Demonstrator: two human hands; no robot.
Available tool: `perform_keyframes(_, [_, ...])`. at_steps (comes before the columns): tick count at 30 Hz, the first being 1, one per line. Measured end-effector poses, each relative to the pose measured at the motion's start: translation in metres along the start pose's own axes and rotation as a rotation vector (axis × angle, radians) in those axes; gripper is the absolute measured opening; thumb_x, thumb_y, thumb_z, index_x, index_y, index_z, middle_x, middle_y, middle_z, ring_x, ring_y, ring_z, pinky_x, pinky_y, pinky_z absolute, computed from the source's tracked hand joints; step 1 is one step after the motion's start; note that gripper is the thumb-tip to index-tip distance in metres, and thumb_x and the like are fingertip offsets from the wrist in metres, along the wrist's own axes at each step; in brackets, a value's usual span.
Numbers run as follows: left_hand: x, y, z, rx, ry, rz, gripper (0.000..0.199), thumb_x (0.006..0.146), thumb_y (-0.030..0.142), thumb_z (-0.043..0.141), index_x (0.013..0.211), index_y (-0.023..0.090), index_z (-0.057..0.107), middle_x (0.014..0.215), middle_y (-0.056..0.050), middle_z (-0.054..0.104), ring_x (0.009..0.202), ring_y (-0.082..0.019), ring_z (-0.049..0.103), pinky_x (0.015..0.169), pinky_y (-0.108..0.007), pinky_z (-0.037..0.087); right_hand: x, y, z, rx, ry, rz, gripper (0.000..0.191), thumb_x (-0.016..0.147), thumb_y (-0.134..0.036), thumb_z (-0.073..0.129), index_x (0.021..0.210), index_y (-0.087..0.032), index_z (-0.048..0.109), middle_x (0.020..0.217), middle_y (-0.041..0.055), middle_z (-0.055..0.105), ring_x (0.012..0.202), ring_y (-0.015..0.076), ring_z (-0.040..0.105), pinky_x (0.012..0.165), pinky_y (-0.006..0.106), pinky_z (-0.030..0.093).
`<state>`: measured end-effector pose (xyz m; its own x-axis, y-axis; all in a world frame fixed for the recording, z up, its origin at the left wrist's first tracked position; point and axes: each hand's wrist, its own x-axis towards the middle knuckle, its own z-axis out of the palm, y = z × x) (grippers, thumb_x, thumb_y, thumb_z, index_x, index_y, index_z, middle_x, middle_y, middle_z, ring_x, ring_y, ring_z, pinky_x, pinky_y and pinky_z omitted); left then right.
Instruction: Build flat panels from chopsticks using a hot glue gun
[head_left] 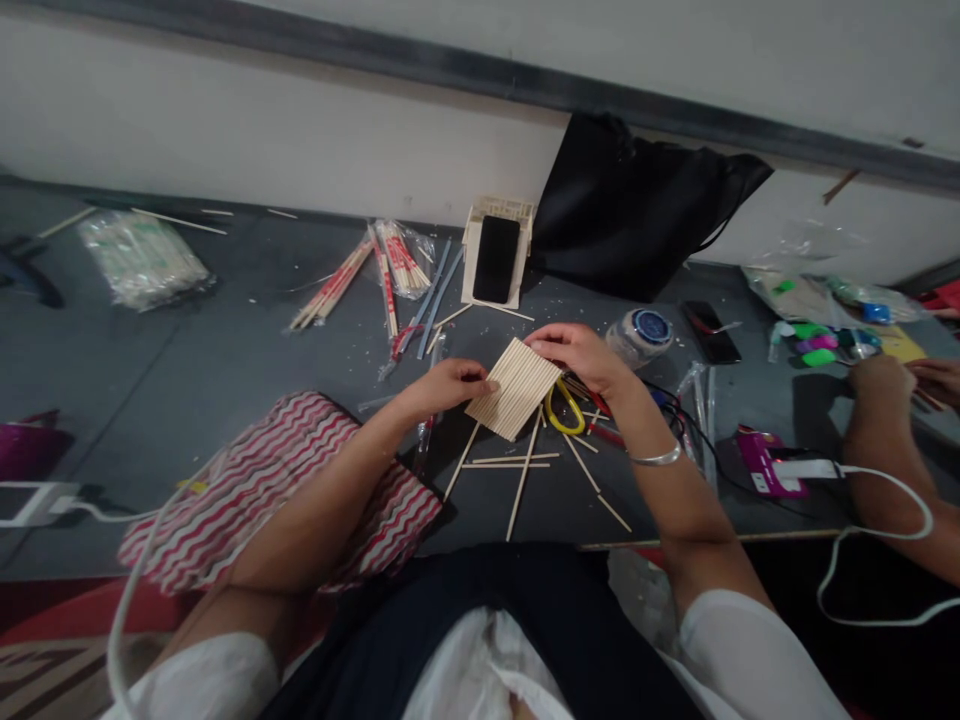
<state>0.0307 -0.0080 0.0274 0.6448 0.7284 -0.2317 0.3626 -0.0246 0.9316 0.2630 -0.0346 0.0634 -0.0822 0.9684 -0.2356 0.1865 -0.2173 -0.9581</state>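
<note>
A small panel of thin wooden sticks (pixel 514 390), laid side by side, is held tilted above the grey table. My left hand (pixel 450 386) pinches its left corner, thumb on top. At the far upper corner, my right hand (pixel 577 352) grips the panel with its fingers. Loose sticks (pixel 517 490) lie on the table under and in front of it. Yellow-handled scissors (pixel 564 408) rest beside the panel, under my right wrist, their blades hidden.
A black phone (pixel 496 260) leans on a small stick-built stand. Behind it sits a black bag (pixel 637 205). A clear jar (pixel 641 335) stands right; bundled chopsticks (pixel 337 280) and a zigzag-patterned cloth (pixel 300 490) lie left. Another person's hands (pixel 885 390) work at far right.
</note>
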Motion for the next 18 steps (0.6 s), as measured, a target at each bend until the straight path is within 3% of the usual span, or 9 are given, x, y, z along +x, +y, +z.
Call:
perform_keyframes(6, [-0.008,0.007,-0.007,-0.439,-0.033,-0.057,0.030,0.068,0.044,0.081,0.073,0.019,0.066,0.070,0.002,0.063,0.065,-0.014,0.058,0.062,-0.025,0.045,-0.019,-0.004,0.001,0.273,-0.030,0.048,0.021,0.070,-0.031,0.082,0.086,-0.019,0.076,0.073,-0.0011,0.069,0.065,0.0115,0.062,0.063,0.025,0.053])
perform_keyframes(13, [-0.010,0.011,-0.007,-0.557,-0.059,-0.139,0.029,0.066,0.039,0.086,0.070,0.017,0.067,0.067,0.002,0.065,0.059,-0.011,0.058,0.056,-0.022,0.044,-0.026,0.005,0.002,0.322,0.005,0.060,0.024,0.071,-0.035,0.079,0.088,-0.018,0.075,0.073,-0.0013,0.065,0.065,0.0105,0.059,0.059,0.024,0.048])
perform_keyframes(18, [-0.005,0.007,-0.016,-0.675,0.081,-0.173,0.026,0.065,0.033,0.087,0.073,0.016,0.069,0.069,0.000,0.070,0.058,-0.012,0.063,0.057,-0.023,0.051,-0.028,0.015,0.003,0.283,0.061,0.067,0.030,0.065,-0.038,0.082,0.085,-0.018,0.072,0.066,-0.0034,0.061,0.058,0.0091,0.054,0.049,0.021,0.042])
